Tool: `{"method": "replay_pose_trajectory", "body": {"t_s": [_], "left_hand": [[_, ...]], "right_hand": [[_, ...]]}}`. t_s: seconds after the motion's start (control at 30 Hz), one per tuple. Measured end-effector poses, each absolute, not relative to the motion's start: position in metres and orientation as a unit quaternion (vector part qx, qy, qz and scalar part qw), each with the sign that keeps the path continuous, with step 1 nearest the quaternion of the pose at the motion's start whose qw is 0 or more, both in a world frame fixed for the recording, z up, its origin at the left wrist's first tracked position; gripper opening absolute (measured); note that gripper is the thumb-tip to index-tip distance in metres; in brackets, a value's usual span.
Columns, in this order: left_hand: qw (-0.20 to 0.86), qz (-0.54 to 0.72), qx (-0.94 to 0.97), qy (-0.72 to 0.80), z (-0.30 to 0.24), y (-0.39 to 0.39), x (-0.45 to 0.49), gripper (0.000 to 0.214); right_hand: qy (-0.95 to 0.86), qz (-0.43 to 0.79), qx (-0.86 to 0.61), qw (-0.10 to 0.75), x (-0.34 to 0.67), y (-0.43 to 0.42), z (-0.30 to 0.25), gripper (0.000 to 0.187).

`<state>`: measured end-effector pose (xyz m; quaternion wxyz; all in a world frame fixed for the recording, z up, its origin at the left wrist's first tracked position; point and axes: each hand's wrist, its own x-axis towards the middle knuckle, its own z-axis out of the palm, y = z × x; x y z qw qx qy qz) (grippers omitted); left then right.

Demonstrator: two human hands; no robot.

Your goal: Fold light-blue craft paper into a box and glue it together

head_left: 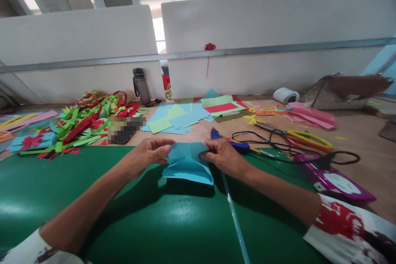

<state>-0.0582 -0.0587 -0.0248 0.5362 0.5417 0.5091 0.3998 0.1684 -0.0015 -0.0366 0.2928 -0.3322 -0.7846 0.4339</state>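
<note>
A folded sheet of light blue paper (187,163) is held above the green cutting mat (93,198). My left hand (148,154) pinches its upper left edge. My right hand (221,154) pinches its upper right edge. The paper's lower flap bends down toward the mat between my two hands. Both hands have their fingers closed on the sheet.
A clear glue stick (235,218) lies on the mat under my right wrist. A blue glue gun (230,142) with a black cord, scissors (297,136) and a purple tool (331,179) lie right. Paper scraps (83,121) pile left; coloured sheets (185,117) and a bottle (141,86) sit behind.
</note>
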Motion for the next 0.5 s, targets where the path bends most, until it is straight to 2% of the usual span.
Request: {"method": "replay_pose_trajectory", "body": {"t_s": [0.07, 0.17, 0.3, 0.5], "left_hand": [[0.515, 0.374, 0.561, 0.529, -0.027, -0.06, -0.063, 0.048], [0.474, 0.344, 0.6, 0.545, -0.035, -0.062, -0.061, 0.032], [0.415, 0.336, 0.6, 0.595, -0.044, -0.064, -0.055, 0.023], [0.388, 0.349, 0.618, 0.588, -0.049, -0.07, -0.055, 0.021]], "right_hand": [[-0.786, 0.418, -0.332, 0.311, 0.167, -0.003, -0.037, 0.013], [-0.793, 0.396, -0.326, 0.327, 0.165, -0.004, -0.042, 0.013], [-0.804, 0.391, -0.329, 0.304, 0.161, -0.004, -0.048, 0.003], [-0.819, 0.267, -0.407, 0.305, 0.163, -0.005, -0.044, 0.014]]}}
